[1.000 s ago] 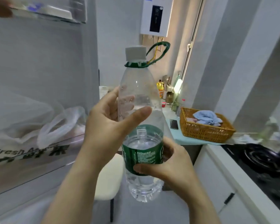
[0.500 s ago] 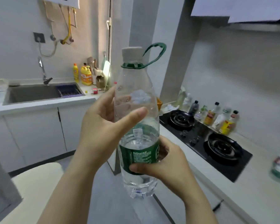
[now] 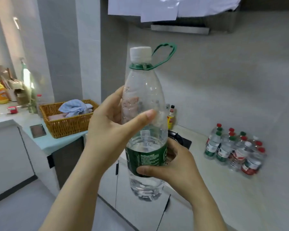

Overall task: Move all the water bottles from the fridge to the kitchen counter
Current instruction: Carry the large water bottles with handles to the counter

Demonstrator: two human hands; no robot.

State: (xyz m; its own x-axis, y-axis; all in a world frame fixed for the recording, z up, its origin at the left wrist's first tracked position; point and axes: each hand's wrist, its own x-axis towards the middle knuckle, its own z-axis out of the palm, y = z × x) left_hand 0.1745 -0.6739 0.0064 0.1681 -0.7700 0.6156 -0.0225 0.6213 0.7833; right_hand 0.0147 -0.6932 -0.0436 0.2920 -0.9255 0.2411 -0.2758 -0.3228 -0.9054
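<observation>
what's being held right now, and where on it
The large water bottle, upright, in both hands: the left hand wraps its clear upper body, the right hand holds it lower, at the green label.

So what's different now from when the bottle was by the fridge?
The person turned from the fridge to the counter, carrying the big bottle along; small bottles now show there. Unchanged: left hand grips its upper part, right hand lower down.
</observation>
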